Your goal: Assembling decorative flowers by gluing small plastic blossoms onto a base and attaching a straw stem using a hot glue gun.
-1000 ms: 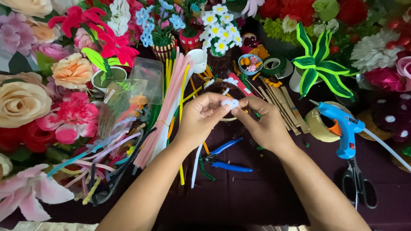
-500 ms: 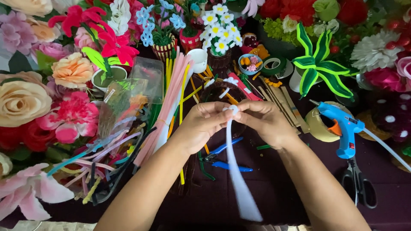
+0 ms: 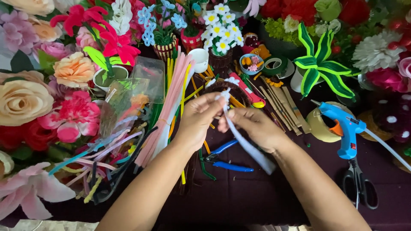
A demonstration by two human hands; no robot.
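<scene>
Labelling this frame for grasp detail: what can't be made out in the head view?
- White pipe cleaner: its lower end is motion-blurred; its top end is covered by the fingertips of the left hand and right hand.
- Blue-handled pliers: jaws hidden under the left wrist.
- Scissors: blades hidden behind the blue glue gun.
- Flowers at the left and top: cut off by the frame edge.

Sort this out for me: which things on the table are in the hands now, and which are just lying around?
In hand:
- white pipe cleaner, pinched at its top by the left hand and right hand

Lying about:
- blue-handled pliers
- blue glue gun
- scissors
- bundle of pink pipe cleaners
- tape roll
</scene>
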